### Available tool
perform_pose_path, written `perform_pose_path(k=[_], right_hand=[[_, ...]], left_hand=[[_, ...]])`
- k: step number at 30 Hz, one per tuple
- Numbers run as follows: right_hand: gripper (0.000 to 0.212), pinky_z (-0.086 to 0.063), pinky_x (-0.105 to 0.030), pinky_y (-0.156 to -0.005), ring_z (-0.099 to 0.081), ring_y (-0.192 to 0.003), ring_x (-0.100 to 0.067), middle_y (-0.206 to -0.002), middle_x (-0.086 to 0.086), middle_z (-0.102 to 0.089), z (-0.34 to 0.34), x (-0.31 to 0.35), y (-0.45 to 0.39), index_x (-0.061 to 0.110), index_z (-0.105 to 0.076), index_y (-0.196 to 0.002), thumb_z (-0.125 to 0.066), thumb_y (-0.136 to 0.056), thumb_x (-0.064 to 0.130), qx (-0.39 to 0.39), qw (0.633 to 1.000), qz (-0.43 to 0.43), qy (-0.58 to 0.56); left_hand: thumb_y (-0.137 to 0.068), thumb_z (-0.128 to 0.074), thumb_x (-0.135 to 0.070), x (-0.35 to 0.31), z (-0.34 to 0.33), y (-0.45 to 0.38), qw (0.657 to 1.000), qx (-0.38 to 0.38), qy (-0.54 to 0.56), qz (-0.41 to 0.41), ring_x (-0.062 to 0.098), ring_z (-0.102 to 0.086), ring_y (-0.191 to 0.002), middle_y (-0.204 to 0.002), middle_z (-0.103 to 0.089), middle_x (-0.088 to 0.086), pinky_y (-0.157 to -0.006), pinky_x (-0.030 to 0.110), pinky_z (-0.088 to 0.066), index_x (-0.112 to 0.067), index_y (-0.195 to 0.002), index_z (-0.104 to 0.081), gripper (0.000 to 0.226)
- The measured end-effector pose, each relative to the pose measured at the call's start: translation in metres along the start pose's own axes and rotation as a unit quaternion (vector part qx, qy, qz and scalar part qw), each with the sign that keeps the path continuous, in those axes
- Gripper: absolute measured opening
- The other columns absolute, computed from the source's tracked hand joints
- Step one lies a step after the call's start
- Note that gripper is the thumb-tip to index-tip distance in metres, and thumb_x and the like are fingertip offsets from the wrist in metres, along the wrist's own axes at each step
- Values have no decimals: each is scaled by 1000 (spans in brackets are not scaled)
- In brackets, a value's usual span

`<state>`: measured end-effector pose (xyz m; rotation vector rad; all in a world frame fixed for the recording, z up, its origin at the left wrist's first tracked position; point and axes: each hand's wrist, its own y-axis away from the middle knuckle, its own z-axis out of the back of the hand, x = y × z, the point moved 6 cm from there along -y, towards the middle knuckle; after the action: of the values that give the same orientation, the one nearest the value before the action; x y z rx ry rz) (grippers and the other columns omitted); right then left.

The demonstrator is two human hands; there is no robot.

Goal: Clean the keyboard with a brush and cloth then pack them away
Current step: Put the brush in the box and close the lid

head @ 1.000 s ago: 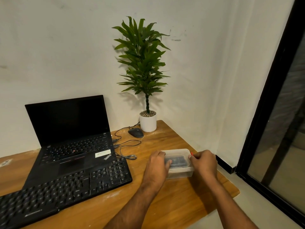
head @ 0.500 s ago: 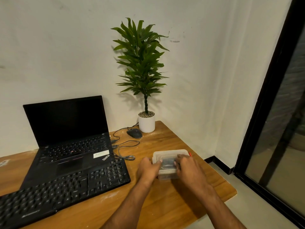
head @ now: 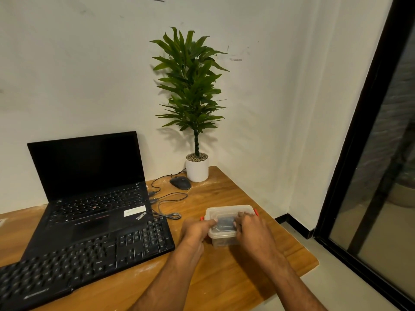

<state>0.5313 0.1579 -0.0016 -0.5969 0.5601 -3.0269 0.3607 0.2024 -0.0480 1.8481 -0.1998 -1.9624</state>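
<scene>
Both hands on a clear plastic box [head: 226, 232] with a lid and red side clips, set on the wooden table [head: 224, 277] toward its right end; left hand [head: 195, 230] at the box's left side, fingers curled over the lid's edge and gripping it; right hand [head: 249, 227] laid over the lid's right half, fingers bent down onto the top and grasping the box from that side; something dark and grey visible through the lid between the two hands — too blurred to tell whether brush or cloth; black keyboard [head: 85, 263] lying to the left of the box, near but not touching it, running diagonally toward the lower left corner; far edge of the keyboard resting against or over the front of an open black laptop [head: 89, 191], screen dark, white sticker on the palm rest; grey cable [head: 168, 205] looped on the table between laptop and box, plugged at the laptop's right side; dark mouse [head: 180, 182] farther back, just beside a white pot [head: 197, 168] holding a tall green plant [head: 190, 86] against the pale wall [head: 67, 63] — pot standing near the table's back right corner; black-framed glass door [head: 370, 153] on the right, well apart from the table, over a pale floor [head: 336, 277]; bare forearms reaching in from the bottom edge.
</scene>
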Motion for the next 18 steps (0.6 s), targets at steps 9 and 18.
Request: perform_pose_path(k=[9,18], right_hand=[[37,-51,-26,-100,-58,-119,-12,-134,1,-62,-2,2,2,20,-62,-134,-58,-100,33,4,1000,4,17],[25,-53,-16,-88,-65,-109,-10,-120,2,-69,12,-3,10,20,-69,-120,-66,-96,22,-44,996,-5,-83]], left_hand=[[-103,-61,-27,-6,-11,12,953,-103,-232,-164,15,-68,-86,-95,-73,-4,-69,31,-57,-24,-112,-73,15],[-96,-66,-21,4,-13,3,966,-64,-200,-153,21,-69,-97,-112,-69,0,-79,40,-63,-22,-123,-61,27]])
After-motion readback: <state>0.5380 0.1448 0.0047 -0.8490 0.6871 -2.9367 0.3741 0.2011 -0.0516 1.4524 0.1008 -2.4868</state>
